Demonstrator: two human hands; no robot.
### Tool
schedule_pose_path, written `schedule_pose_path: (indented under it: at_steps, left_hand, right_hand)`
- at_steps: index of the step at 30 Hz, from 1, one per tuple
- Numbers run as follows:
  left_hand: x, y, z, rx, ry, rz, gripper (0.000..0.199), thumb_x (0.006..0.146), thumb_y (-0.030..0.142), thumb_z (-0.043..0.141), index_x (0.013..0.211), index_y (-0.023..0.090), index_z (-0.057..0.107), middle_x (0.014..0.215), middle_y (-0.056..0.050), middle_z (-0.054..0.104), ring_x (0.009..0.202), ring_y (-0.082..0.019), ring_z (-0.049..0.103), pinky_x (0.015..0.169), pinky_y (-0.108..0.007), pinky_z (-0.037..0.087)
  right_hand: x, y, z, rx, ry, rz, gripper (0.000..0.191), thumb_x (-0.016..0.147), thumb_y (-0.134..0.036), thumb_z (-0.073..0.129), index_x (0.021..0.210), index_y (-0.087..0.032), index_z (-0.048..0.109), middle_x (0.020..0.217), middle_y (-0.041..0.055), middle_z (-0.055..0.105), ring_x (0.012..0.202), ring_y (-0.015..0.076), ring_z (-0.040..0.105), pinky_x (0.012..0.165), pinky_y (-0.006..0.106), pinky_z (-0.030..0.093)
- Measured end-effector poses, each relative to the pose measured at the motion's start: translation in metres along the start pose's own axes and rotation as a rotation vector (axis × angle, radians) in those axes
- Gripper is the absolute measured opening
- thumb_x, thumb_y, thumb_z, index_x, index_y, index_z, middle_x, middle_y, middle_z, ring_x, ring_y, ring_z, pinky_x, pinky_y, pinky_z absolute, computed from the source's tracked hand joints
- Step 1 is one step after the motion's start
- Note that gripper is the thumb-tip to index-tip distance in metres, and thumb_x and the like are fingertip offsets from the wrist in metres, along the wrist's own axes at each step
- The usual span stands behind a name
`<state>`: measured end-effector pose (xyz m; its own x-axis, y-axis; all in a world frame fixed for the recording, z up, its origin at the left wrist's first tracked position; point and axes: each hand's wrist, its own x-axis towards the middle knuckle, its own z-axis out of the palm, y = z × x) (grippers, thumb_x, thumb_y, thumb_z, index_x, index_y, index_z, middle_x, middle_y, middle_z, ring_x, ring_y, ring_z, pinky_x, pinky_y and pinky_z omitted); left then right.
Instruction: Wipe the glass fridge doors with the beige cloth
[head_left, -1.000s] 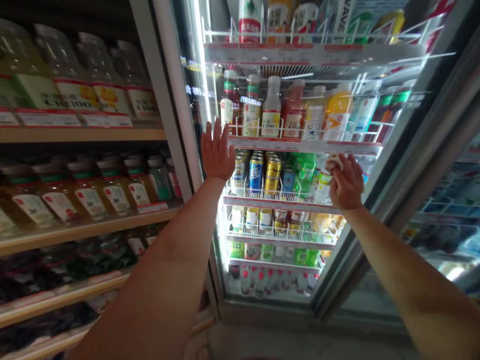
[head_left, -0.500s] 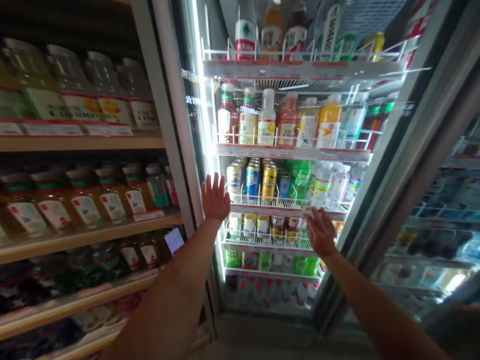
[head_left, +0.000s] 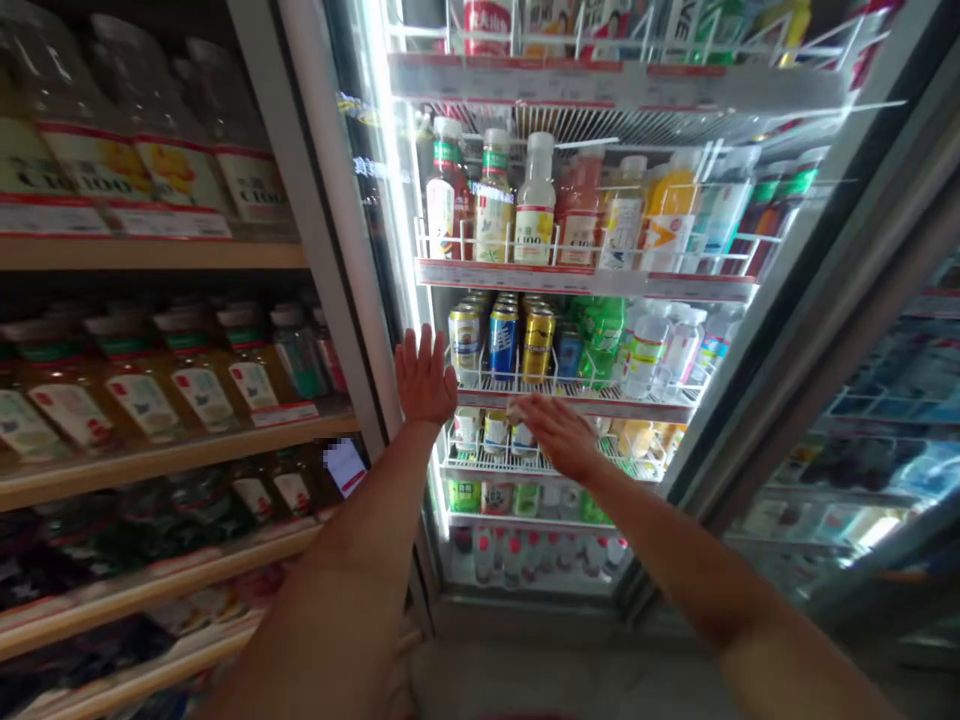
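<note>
I see wooden shelves (head_left: pixel 150 253) left, juice bottles (head_left: pixel 204 398) lined up on them. Blue can (head_left: pixel 502 342) beside a gold can (head_left: pixel 538 345), green bottles (head_left: pixel 602 338) to their right. Orange bottle (head_left: pixel 669 222) one level up, red-capped bottles (head_left: pixel 512 562) at the bottom.

Shelves (head_left: pixel 150 254) L of fridge (head_left: pixel 525 610), btls (head_left: pixel 534 205) on rack (head_left: pixel 585 281) inside, cans (head_left: pixel 538 345) just below
</note>
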<state>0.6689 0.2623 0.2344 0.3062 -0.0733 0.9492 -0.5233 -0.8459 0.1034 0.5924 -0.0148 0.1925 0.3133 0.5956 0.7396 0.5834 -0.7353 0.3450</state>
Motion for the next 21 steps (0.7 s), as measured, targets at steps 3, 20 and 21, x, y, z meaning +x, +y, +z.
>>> schedule_pose_path:
  at_steps: [3, 20, 21]
  left_hand:
    - [0.000, 0.000, -0.001, -0.016, -0.010, -0.014, 0.065, 0.105, 0.051, 0.023, 0.159, 0.018, 0.038, 0.164, -0.011, 0.033, 0.158, -0.023, 0.005, 0.130, -0.048, 0.004]
    - [0.001, 0.003, -0.001, -0.066, -0.053, -0.081, 0.070, 0.102, 0.060, 0.024, 0.158, 0.020, 0.040, 0.165, -0.008, 0.033, 0.158, -0.025, 0.006, 0.131, -0.048, 0.000]
    - [0.000, 0.003, -0.001, -0.071, -0.055, -0.077, 0.070, 0.102, 0.060, 0.024, 0.158, 0.020, 0.039, 0.165, -0.008, 0.032, 0.158, -0.025, 0.006, 0.131, -0.048, 0.000]
  right_hand:
    - [-0.003, -0.007, 0.010, 0.057, -0.158, -0.165, 0.051, 0.101, -0.009, 0.046, 0.148, -0.027, 0.052, 0.152, -0.0015, 0.054, 0.148, 0.0130, 0.040, 0.123, 0.036, 0.039]
    - [0.021, 0.019, -0.009, -0.012, 0.037, -0.048, 0.054, 0.100, -0.010, 0.050, 0.150, -0.029, 0.049, 0.157, -0.0016, 0.048, 0.155, 0.0167, 0.026, 0.133, 0.045, 0.014]
    - [0.021, 0.027, -0.015, -0.034, 0.102, 0.037, 0.053, 0.099, -0.011, 0.050, 0.149, -0.030, 0.050, 0.158, -0.0015, 0.047, 0.156, 0.0189, 0.023, 0.133, 0.048, 0.011]
